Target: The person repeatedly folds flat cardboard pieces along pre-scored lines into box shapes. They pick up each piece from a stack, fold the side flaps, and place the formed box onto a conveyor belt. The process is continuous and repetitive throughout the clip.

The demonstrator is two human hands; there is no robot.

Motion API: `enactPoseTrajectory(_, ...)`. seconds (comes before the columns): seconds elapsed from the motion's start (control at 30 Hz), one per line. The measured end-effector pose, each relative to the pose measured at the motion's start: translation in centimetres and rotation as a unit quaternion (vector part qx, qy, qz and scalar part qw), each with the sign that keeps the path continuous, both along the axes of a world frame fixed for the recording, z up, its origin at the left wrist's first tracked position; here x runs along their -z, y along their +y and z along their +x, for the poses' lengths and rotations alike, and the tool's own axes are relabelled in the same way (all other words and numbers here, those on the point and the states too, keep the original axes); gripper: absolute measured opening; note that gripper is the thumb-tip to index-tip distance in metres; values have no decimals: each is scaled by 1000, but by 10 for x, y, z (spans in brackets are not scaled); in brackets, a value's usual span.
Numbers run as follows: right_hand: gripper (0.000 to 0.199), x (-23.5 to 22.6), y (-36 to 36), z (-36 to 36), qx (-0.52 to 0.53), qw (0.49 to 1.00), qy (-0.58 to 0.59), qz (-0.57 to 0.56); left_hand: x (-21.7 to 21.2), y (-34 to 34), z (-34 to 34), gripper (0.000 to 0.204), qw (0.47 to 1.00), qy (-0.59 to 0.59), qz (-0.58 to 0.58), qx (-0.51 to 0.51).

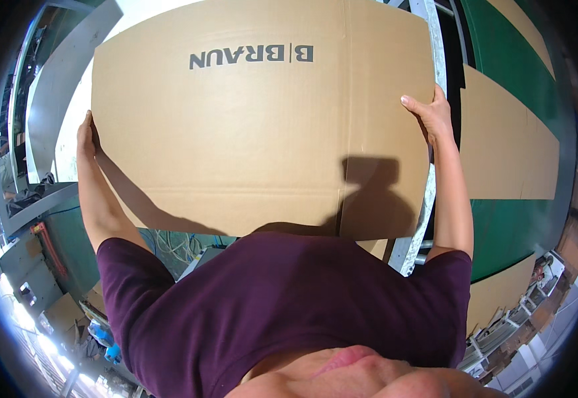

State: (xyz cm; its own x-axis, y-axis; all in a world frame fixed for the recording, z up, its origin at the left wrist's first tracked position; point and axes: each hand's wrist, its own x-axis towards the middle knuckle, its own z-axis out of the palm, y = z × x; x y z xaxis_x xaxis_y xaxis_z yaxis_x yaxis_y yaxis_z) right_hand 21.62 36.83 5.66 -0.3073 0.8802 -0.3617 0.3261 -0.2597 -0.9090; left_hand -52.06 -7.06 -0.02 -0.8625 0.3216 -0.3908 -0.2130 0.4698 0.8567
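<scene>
A large flat cardboard sheet (236,132) spans the middle of the view, brown, creased, with dark upside-down print near its far edge. At its left edge is my left hand (86,138), seen edge-on, with most of its fingers hidden. My right hand (433,118) grips the right edge, its thumb on top and the other fingers mostly out of sight beyond the edge. Shadows fall across the sheet's near part, and its near edge lies close to my body.
Along the right runs a green belt-like surface (508,229) carrying another cardboard piece (508,142). A metal rail (428,205) passes beside the sheet's right edge. Grey metal framing (40,209) stands at left, and tangled cables (173,245) show below the sheet.
</scene>
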Motion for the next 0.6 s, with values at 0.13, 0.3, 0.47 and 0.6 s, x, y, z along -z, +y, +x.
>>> enactPoseTrajectory(0.13,74,5,-6,-3,25,996,-22,77,-2,18,20,75,984,26,-177,-20)
enactPoseTrajectory(0.3,74,7,-4,-17,51,991,-79,96,18,-6,3,83,926,150,-340,-63)
enactPoseTrajectory(0.47,74,14,-2,-17,69,992,-54,93,-8,43,62,83,874,229,-418,-97)
enactPoseTrajectory(0.6,72,14,-1,-20,62,990,-64,105,-12,46,70,80,848,244,-459,-104)
